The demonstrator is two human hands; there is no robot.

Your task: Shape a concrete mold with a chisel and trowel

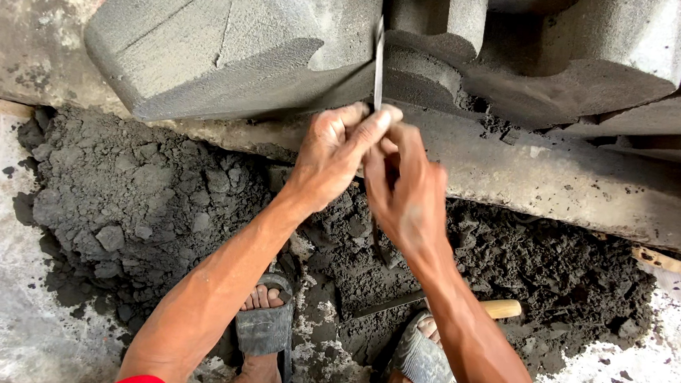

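Head view looks straight down on 2 bare hands meeting at a thin metal blade [379, 62] that stands nearly upright in the gap between carved grey stone blocks. The left hand [334, 153] is pinched shut on the lower part of the blade, thumb and fingers stacked up along it, and the right hand [402, 185] is closed around the same tool just below, so both hands are clamped on it and touching each other. My guess is that the double grip is there to keep such a skinny blade steady and upright in that narrow slot; 1 hand alone would probably let it wobble. The big block on the left [223, 30] and the smaller rounded pieces on the right [436, 17] crowd the slot from both sides, so there's little room to tilt. They all sit on a pale concrete ledge [574, 185]. Below it lies a heap of dark grey rubble and dust [132, 196], just in front of the person's sandalled feet [265, 326]. A second tool with a pale wooden handle [502, 309] lies in the dust near the right forearm, half hidden by it.
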